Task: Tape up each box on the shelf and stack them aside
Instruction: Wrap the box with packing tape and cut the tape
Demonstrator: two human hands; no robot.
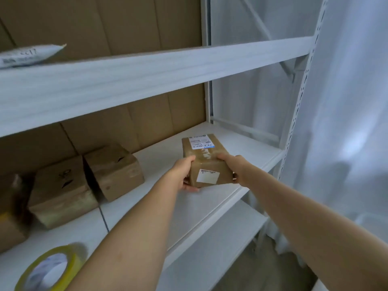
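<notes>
1. A small brown cardboard box (206, 159) sits just right of the frame's centre, on or barely above the white shelf board (247, 143); whether its underside touches the board cannot be told.
2. The left hand (185, 174) grips the box's left near corner, thumb lying on the top face and fingers curled under the lower edge.
3. The right hand (233, 165) clasps the right side of the same box, thumb on the top face near the middle, fingers wrapped round the right edge.
4. The box carries a white shipping label (200, 141) with barcodes on the far part of its top, and a smaller white sticker (207, 176) on the face turned toward the camera. Glossy clear tape runs over the top.
5. In the lower left of the frame, on the same shelf board, stand two more brown boxes: a larger box (60, 192) and, just beside it to the right, a tilted box (115, 171). Both are well apart from the held one.
6. A further box edge (10, 217), blurred, shows at the left border.
7. A roll of yellowish tape (52, 269) lies at the bottom left corner, near the left forearm.
8. At the upper left, a white padded mailer (29, 55) rests on the higher shelf beam (147, 80).
9. Brown cardboard sheets (105, 24) line the back of the rack; white curtain fabric (346, 122) hangs along the right side.
</notes>
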